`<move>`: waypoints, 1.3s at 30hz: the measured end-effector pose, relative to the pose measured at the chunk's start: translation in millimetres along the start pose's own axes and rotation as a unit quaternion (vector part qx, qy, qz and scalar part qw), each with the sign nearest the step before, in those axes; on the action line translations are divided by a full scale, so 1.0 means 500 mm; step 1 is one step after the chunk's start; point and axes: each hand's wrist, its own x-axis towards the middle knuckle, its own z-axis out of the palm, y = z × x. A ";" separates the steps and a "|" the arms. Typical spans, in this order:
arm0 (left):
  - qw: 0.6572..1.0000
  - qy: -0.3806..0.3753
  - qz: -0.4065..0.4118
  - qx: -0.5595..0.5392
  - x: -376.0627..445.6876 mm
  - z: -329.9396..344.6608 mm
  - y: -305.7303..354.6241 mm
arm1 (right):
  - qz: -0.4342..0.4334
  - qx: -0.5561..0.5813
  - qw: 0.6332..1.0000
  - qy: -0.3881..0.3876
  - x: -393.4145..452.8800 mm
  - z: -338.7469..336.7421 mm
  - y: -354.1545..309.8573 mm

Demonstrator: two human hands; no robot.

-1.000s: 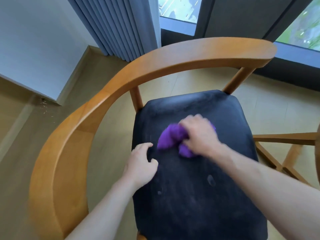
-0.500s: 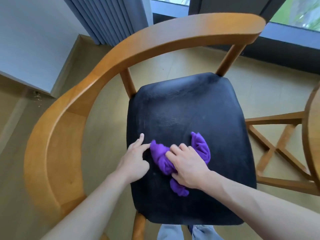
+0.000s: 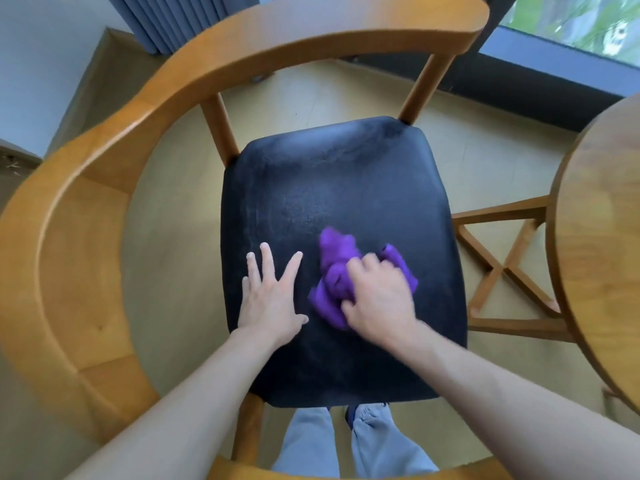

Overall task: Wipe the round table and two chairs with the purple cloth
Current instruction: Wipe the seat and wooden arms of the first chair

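Head view: chair seat (image 3: pixel 332 188) being wiped with purple cloth (image 3: pixel 337 271)
Cloth is bunched in the right hand (image 3: pixel 379 303); left hand (image 3: pixel 272 299) lies flat, released; overlapping strokes to the seat edges are advised

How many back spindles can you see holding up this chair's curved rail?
2. The left spindle rises from the black seat's far-left corner; the right spindle rises from its far-right corner. Both meet the curved rail. Supports nearer the camera may be hidden by the arms.

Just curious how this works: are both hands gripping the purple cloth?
No, only the right hand presses the purple cloth; the left hand lies flat on the black seat.
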 end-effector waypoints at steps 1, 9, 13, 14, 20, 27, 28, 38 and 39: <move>1.000 0.007 0.006 -0.005 -0.002 -0.001 -0.007 | -0.071 0.004 0.997 -0.040 -0.035 0.010 -0.010; 0.998 0.038 0.036 -0.022 -0.024 0.019 -0.043 | -0.154 -0.113 0.979 -0.071 0.075 -0.050 0.087; 0.987 0.048 -0.002 -0.156 -0.025 0.000 -0.045 | 0.276 0.193 0.941 0.018 0.141 -0.053 -0.024; 0.973 0.056 -0.025 -0.222 -0.025 -0.014 -0.050 | 0.294 0.232 0.927 0.024 0.145 -0.043 -0.074; 0.961 0.027 -0.174 -0.211 -0.079 -0.067 -0.087 | -0.089 0.070 0.990 -0.087 0.015 0.059 -0.294; 0.986 -0.116 -0.103 -0.062 -0.147 -0.057 -0.074 | -0.212 0.090 0.942 -0.244 -0.012 0.018 -0.197; 0.988 -0.112 -0.090 -0.061 -0.156 -0.055 -0.073 | -0.185 0.115 0.928 -0.301 -0.009 0.003 -0.184; 0.754 -0.036 -0.092 -0.649 -0.205 -0.101 -0.003 | -0.008 0.616 0.708 -0.345 -0.032 -0.194 -0.054; 0.721 -0.048 -0.077 -0.687 -0.211 -0.109 0.008 | -0.011 0.631 0.702 -0.329 -0.040 -0.208 -0.056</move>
